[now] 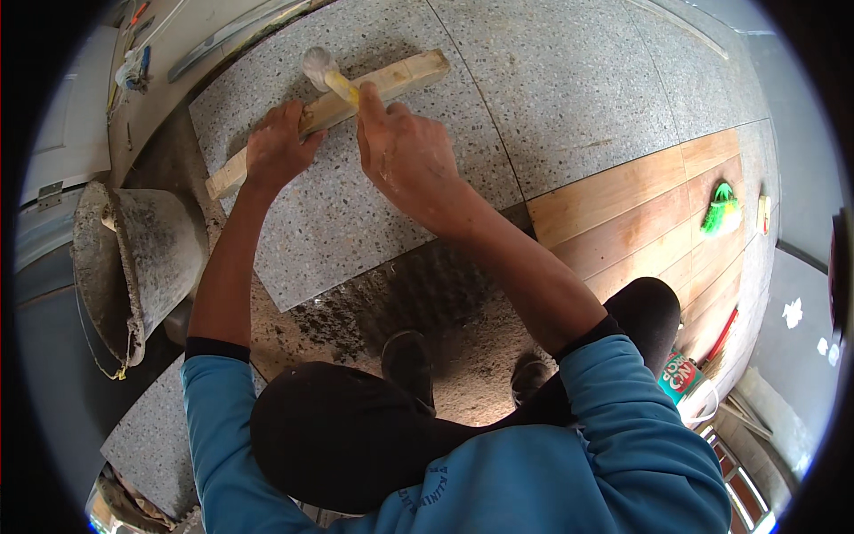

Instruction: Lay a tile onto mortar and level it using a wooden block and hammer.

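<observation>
A long pale wooden batten (418,69) lies diagonally across a grey speckled tile (294,240). My left hand (277,147) grips the batten toward its left part, fingers wrapped over it. My right hand (400,151) is closed on the yellow handle of a mallet (320,69), whose whitish round head is at the batten's far side. The mallet's lower handle is hidden by my right hand.
A dirty grey bucket (160,267) lies tipped at my left. Wood-look planks (605,214) at right bear a green brush (719,209). A green container (678,378) and red bar (722,336) are lower right. Dark rough floor (400,294) borders the tiles by my feet.
</observation>
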The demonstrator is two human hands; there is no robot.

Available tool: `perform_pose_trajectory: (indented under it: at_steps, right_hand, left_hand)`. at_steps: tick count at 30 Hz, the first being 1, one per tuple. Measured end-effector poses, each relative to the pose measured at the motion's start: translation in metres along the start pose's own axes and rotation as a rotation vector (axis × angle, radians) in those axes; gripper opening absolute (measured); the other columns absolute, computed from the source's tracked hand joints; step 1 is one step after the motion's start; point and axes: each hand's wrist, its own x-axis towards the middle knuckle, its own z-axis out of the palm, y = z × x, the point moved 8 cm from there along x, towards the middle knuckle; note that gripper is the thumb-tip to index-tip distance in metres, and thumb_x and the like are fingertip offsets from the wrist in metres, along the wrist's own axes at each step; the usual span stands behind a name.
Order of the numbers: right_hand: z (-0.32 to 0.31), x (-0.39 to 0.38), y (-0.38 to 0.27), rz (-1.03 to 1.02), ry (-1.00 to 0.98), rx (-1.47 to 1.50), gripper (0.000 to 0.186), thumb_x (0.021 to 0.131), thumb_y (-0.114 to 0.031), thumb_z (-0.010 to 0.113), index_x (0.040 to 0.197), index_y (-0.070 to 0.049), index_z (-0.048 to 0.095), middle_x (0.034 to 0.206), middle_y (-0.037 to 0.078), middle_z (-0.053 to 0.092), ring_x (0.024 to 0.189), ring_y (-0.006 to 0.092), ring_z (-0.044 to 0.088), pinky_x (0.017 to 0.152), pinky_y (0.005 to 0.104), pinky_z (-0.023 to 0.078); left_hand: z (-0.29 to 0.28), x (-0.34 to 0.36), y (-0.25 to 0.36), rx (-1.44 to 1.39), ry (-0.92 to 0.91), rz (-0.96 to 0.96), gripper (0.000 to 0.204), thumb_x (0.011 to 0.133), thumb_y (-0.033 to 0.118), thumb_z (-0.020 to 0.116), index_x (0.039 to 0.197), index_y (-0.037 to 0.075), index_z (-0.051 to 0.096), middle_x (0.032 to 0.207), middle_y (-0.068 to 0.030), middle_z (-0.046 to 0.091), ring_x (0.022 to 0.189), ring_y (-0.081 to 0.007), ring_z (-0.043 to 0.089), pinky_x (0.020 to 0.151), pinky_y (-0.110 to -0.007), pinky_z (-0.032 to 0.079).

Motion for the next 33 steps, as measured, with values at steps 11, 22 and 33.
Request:
perform_pose_trajectory:
  at_steps: [11, 22, 33]
  right_hand:
    - [0.012, -0.004, 0.018, 0.047, -0.039, -0.026, 0.05, 0.095, -0.011, 0.048, 0.137, 0.015, 0.043, 0.084, 0.023, 0.065, 0.072, 0.0379, 0.069, 0.063, 0.0467, 0.057]
    - [0.022, -0.005, 0.03, 0.083, -0.076, -0.084, 0.05, 0.095, -0.011, 0.048, 0.137, 0.015, 0.043, 0.087, 0.025, 0.066, 0.072, 0.038, 0.07, 0.063, 0.0459, 0.058]
    - [0.011, -0.008, 0.036, 0.119, 0.044, -0.038, 0.04, 0.103, -0.024, 0.047, 0.133, 0.002, 0.048, 0.079, 0.022, 0.066, 0.067, 0.0417, 0.067, 0.062, 0.0515, 0.054]
  left_hand:
    - [0.0, 0.001, 0.002, -0.016, -0.035, -0.03, 0.046, 0.084, 0.033, 0.077, 0.115, 0.007, 0.053, 0.109, -0.0135, 0.064, 0.105, -0.035, 0.063, 0.086, -0.047, 0.054]
    - [-0.002, 0.003, 0.002, -0.027, -0.022, -0.015, 0.044, 0.085, 0.033, 0.076, 0.111, 0.007, 0.053, 0.11, -0.0137, 0.063, 0.107, -0.0346, 0.063, 0.088, -0.047, 0.054]
    - [-0.001, 0.004, 0.005, -0.017, -0.086, -0.056, 0.045, 0.085, 0.033, 0.076, 0.114, 0.007, 0.053, 0.112, -0.0132, 0.065, 0.107, -0.0348, 0.064, 0.088, -0.046, 0.054]
